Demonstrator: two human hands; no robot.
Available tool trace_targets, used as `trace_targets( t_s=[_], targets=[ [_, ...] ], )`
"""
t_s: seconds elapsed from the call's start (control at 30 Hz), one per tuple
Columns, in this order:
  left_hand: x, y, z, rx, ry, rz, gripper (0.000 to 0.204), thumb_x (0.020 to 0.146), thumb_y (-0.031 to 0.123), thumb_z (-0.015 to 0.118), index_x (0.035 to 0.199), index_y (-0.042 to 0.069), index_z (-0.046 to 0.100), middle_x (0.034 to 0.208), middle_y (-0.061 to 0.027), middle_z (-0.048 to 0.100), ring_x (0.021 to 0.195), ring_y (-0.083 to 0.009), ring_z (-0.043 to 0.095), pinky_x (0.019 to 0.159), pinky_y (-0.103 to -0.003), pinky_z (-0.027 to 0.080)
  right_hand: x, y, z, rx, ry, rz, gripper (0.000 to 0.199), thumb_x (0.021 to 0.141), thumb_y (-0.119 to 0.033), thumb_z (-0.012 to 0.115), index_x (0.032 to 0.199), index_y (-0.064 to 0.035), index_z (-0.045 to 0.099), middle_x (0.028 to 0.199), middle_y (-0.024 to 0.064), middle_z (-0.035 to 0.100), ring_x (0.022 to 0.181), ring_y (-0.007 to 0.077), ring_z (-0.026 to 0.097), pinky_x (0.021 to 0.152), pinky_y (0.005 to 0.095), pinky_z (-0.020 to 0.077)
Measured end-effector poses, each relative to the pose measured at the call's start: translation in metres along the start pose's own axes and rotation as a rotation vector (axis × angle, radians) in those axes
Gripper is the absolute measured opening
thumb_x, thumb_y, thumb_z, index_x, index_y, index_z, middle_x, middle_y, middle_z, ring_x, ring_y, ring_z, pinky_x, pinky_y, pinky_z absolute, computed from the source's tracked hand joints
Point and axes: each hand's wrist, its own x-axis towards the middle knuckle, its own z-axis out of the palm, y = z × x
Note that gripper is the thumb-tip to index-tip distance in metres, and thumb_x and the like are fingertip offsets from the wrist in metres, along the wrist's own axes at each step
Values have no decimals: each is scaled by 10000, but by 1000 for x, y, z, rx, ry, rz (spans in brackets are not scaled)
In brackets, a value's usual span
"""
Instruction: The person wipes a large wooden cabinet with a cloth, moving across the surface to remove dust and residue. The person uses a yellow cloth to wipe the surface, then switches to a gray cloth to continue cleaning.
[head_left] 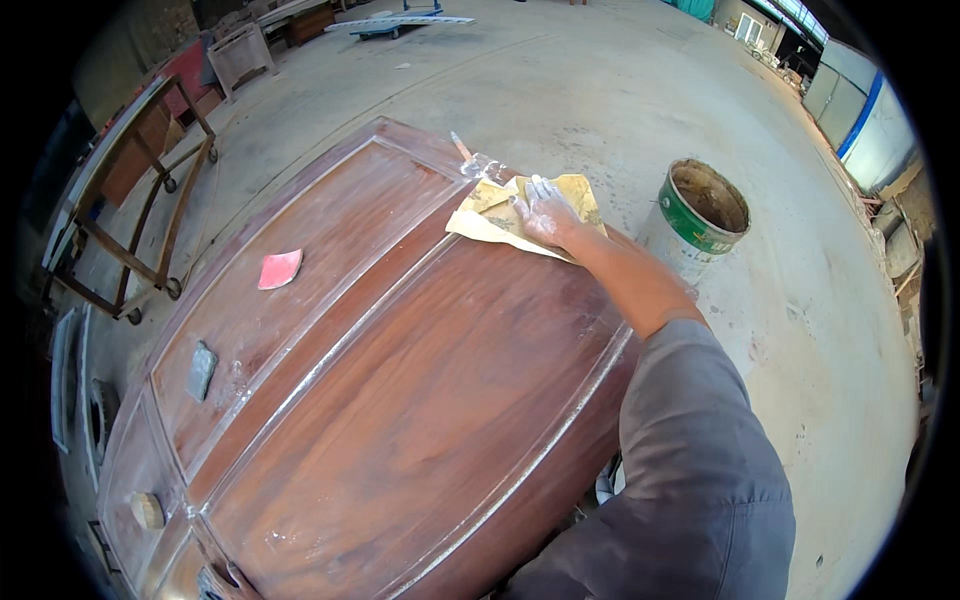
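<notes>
A large reddish-brown wooden panel (400,400) with whitish lines along its grooves lies before me. At its far right end my right hand (545,212), dusted white, lies flat with fingers stretched out on a creased yellow sheet of paper (500,226). Just beyond the sheet are a wooden-handled tool (461,147), its kind unclear, and some crumpled clear plastic (484,168). My left hand (232,584) shows only in part at the lower left edge of the picture, by the panel's near end. Something greyish is against its fingers, too cut off to name.
On the panel lie a pink curved piece (281,269), a grey block (201,371) and a pale round piece (147,510). A green-and-white bucket (700,215) stands on the floor at the right. A wheeled frame (130,195) stands at the left.
</notes>
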Motion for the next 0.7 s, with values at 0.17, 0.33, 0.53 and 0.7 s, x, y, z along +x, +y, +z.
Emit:
trace_targets(
  t_s=[0.17,0.33,0.53,0.7],
  targets=[
    [-21,-5,-15,112,96,79,693,1039,483,558,1475,-47,462,1412,-315,520,1249,-460,517,1074,-528,415,-216,82,-48,-24,99,151,703,1094,-439,277,1517,120,335,1598,342,290,1525,440,235,1271,471,165],
    [-9,45,-24,-72,3,-41,742,1040,468,556,1564,-9,336,1512,-295,448,1385,-457,422,1137,-518,367,-171,93,-6,-411,115,-54,613,1043,-308,430,1494,101,362,1568,357,320,1485,483,297,1244,534,229],
    [-8,-10,2,-9,19,-116,728,1037,423,561,1555,-36,337,1546,-288,415,1428,-443,381,1185,-501,298,-105,24,-22,11,79,-122,649,1063,-371,401,1505,102,367,1582,334,323,1500,453,281,1254,494,229],
    [-16,-11,4,-36,7,-151,717,1034,387,564,1547,-59,338,1574,-282,388,1465,-431,348,1224,-487,240,-59,21,-15,-46,97,-192,667,1081,-406,353,1517,100,353,1593,325,313,1512,429,270,1269,489,190]
  ],
)
